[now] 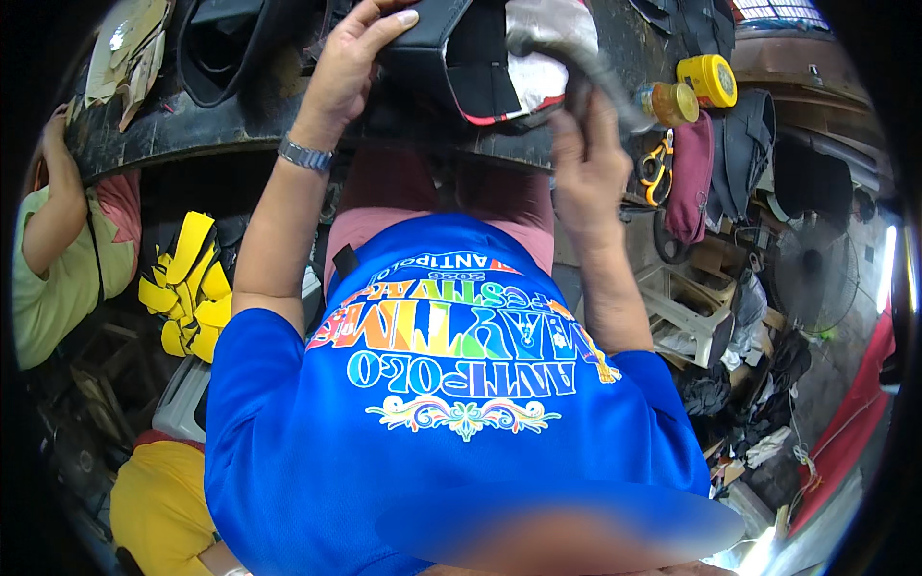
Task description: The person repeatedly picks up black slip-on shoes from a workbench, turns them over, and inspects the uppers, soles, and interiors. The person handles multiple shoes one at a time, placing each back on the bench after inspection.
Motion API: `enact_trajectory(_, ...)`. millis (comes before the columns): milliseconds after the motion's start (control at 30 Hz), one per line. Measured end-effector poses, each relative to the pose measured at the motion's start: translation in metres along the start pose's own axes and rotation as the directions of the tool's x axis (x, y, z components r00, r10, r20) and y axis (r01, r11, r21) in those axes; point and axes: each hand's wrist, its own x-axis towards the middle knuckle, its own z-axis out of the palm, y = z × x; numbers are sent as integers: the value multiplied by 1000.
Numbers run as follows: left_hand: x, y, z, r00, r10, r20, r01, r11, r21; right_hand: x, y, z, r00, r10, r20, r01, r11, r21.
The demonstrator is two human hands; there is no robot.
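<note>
My left hand (360,58), with a metal watch at its wrist, grips the left side of a black leather-like piece (418,43), thumb on top. The piece has a pale, patchy lining (538,82) and a thin red edge at its near side. It lies at the near edge of the dark workbench (259,115). My right hand (588,144) is at its right side, smeared by motion. A dark curved shape (581,62) blurs above that hand; I cannot make out what it is or whether the fingers hold it.
To the right are a yellow tub (709,81), a jar with a yellowish lid (670,104), orange-handled scissors (657,171) and a maroon pouch (690,182). Yellow cut pieces (187,288) are piled at left. Another person's arm (58,206) rests by the bench's left end; a yellow-clad person is lower left.
</note>
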Motion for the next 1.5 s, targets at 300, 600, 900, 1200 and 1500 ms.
enact_trajectory(300,-1,29,0,980,-197,42,201,957,-207,20,22,-31,953,132,272,-138,990,3)
enact_trajectory(600,-13,31,-13,930,-359,-72,352,931,-100,34,25,18,894,83,440,84,934,-347)
enact_trajectory(900,-7,-2,-24,984,-168,-52,148,953,-263,51,7,-4,972,-11,234,-37,979,201)
enact_trajectory(1200,2,7,-4,984,-104,-146,89,991,-103,60,21,1,950,-10,313,107,950,-294)
enact_trajectory(1500,0,11,18,984,-73,-162,70,997,-28,41,20,-8,933,90,349,48,928,-369)
